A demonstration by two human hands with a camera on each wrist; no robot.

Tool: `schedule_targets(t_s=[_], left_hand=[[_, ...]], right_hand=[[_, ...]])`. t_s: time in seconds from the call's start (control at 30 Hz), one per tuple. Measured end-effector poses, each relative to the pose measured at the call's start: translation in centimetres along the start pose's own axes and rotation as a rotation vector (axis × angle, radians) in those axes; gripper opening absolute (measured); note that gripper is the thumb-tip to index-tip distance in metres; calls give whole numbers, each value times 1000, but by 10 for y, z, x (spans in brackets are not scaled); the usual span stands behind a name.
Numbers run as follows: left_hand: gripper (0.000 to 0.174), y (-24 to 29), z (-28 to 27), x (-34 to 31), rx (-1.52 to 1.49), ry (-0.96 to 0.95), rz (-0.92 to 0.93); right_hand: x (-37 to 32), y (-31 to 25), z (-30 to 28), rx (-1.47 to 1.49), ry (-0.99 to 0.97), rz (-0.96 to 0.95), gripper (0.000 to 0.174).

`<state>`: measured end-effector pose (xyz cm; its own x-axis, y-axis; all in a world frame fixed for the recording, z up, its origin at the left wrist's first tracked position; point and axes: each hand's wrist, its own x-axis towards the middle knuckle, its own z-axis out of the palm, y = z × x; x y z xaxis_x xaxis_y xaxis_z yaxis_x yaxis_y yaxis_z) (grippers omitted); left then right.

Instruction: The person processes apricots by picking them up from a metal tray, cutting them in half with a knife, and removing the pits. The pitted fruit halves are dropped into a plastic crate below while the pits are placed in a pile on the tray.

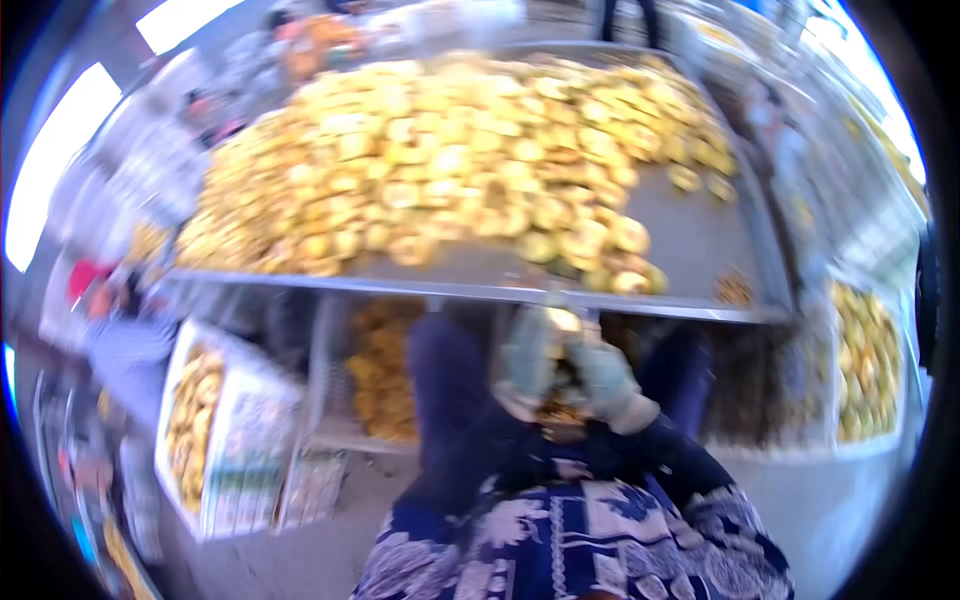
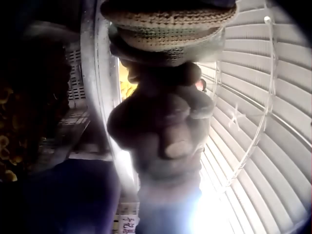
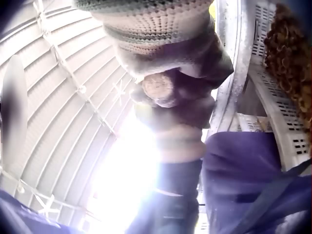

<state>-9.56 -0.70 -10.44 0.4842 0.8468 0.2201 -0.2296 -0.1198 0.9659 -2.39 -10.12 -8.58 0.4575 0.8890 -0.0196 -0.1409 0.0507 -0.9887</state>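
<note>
Both gloved hands meet low in front of the metal table's near edge, above the lap. My left hand [image 1: 525,360] holds a yellow fruit piece [image 1: 563,320], mostly covered by the gloves. Close beside it, my right hand [image 1: 606,380] bends inward with its fingers curled. Something with a round tan end [image 3: 158,87] pokes out between the gloved fingers in the right wrist view; I cannot tell what it is. In the left wrist view the gloved fingers [image 2: 161,117] are dark and overlap one another. Cut yellow fruit pieces [image 1: 440,150] lie heaped on the table.
The metal table [image 1: 690,235] spans the front, with a small brown pile [image 1: 733,288] at its right corner. Below stand a crate of fruit pieces [image 1: 385,370], a white crate [image 1: 250,440] at left and another crate [image 1: 865,360] at right. A person [image 1: 125,320] sits at far left.
</note>
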Motion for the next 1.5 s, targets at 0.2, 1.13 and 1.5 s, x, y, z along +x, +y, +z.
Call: schedule_targets(t_s=[0.2,1.13,1.5], left_hand=[[60,74,-2,7,-453,-170,-297],[49,65,0,8,-333,-269,-316],[49,58,3,5,-278,-172,-393]], right_hand=[[-25,-49,15,-420,5,-95,42],[-24,-44,-11,-548,-287,227,34],[-21,-39,-6,-864,-259,198,36]])
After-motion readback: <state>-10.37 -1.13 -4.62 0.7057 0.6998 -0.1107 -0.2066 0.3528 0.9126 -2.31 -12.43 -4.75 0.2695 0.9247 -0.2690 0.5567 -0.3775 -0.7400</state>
